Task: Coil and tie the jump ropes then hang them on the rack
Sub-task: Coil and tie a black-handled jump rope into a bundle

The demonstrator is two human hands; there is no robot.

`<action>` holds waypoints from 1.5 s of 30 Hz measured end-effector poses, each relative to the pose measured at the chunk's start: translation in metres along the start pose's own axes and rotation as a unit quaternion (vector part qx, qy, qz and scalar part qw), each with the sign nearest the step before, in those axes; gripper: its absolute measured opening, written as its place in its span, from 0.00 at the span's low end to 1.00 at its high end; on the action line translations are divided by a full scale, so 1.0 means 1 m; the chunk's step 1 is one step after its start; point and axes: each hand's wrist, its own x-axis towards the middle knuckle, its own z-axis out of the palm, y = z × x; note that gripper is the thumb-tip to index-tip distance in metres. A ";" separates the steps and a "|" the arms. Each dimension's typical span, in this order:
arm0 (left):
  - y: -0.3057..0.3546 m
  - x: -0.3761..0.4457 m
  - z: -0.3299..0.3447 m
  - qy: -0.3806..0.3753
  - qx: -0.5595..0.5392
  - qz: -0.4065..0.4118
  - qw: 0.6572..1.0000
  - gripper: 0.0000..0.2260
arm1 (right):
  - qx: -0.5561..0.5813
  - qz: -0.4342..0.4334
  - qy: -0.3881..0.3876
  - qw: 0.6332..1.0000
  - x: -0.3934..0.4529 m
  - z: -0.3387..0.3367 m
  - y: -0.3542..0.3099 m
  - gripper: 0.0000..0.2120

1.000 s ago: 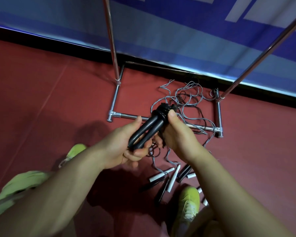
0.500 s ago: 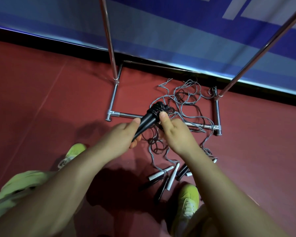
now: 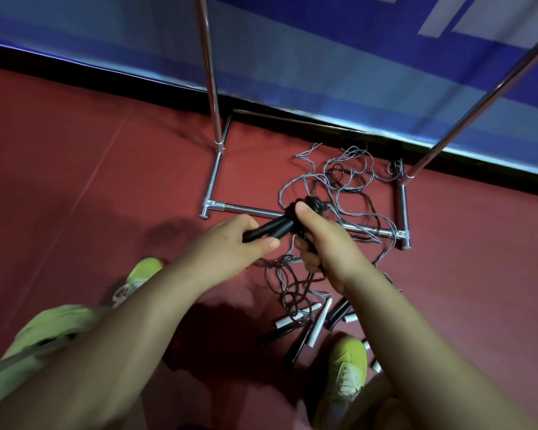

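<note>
hands [image 3: 280, 243] gripping black rope handles [image 3: 271, 229], apparently coiled

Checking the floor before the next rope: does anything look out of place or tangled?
Yes. The loose jump ropes lie in a tangled heap on the floor, draped over the rack's base bar, with their handles scattered near the right shoe.

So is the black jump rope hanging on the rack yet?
No, both hands still hold the black jump rope low above the floor, off the rack.
</note>
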 end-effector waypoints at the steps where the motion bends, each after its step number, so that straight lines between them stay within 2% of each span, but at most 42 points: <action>1: 0.000 0.000 -0.001 -0.018 -0.032 -0.004 0.999 0.12 | 0.008 -0.018 -0.007 1.000 0.000 0.000 -0.001 0.19; 4: 0.002 -0.002 -0.007 -0.104 -0.197 -0.028 0.975 0.10 | 0.041 -0.072 -0.046 0.996 -0.002 0.001 -0.005 0.18; 6: 0.005 -0.007 -0.012 -0.215 -0.330 -0.068 0.916 0.16 | 0.077 -0.098 -0.070 0.990 -0.003 0.000 -0.006 0.18; 8: 0.008 -0.012 -0.014 -0.334 -0.424 -0.103 0.835 0.31 | 0.116 -0.133 -0.098 0.979 -0.003 -0.001 -0.006 0.19; 10: 0.008 -0.014 -0.013 -0.405 -0.484 -0.097 0.770 0.39 | 0.138 -0.171 -0.132 0.967 -0.005 -0.001 -0.006 0.25; 12: 0.008 -0.014 -0.010 -0.425 -0.495 -0.076 0.754 0.38 | 0.137 -0.188 -0.158 0.960 -0.005 -0.001 -0.006 0.31; 14: 0.010 -0.014 -0.009 -0.410 -0.482 -0.070 0.771 0.35 | 0.119 -0.188 -0.177 0.959 -0.004 -0.002 -0.006 0.33; 17: 0.015 -0.014 -0.011 -0.361 -0.437 -0.068 0.821 0.32 | 0.081 -0.158 -0.188 0.966 0.000 -0.006 -0.004 0.33; 20: 0.017 -0.015 -0.011 -0.277 -0.395 -0.050 0.875 0.28 | 0.051 -0.138 -0.175 0.974 0.002 -0.009 -0.003 0.31; 24: 0.015 -0.014 -0.007 -0.195 -0.354 -0.065 0.912 0.25 | 0.014 -0.083 -0.146 0.986 0.004 -0.009 -0.002 0.28; 28: 0.010 -0.008 0.002 -0.118 -0.258 -0.058 0.957 0.22 | -0.151 -0.038 -0.099 0.983 -0.004 -0.012 -0.006 0.27; 30: 0.006 -0.005 0.003 -0.097 -0.247 -0.057 0.962 0.21 | -0.221 -0.025 -0.070 0.972 -0.009 -0.012 -0.009 0.29; 33: 0.002 0.000 0.004 -0.071 -0.234 -0.052 0.968 0.21 | -0.258 -0.025 -0.027 0.966 -0.009 -0.010 -0.011 0.31; 37: -0.002 0.004 0.004 -0.011 -0.137 -0.031 0.990 0.20 | -0.161 0.011 -0.017 0.987 -0.008 -0.006 -0.013 0.29; 40: -0.006 0.004 0.000 0.029 -0.028 0.002 0.999 0.21 | -0.097 0.031 -0.035 0.994 -0.006 -0.005 -0.009 0.35; 43: -0.006 0.003 0.000 0.052 0.012 0.001 0.999 0.19 | -0.076 0.039 -0.052 0.995 -0.007 -0.004 -0.008 0.40; 45: -0.005 0.003 0.001 0.055 0.018 0.001 0.998 0.17 | -0.093 0.035 -0.046 0.994 -0.009 -0.002 -0.009 0.38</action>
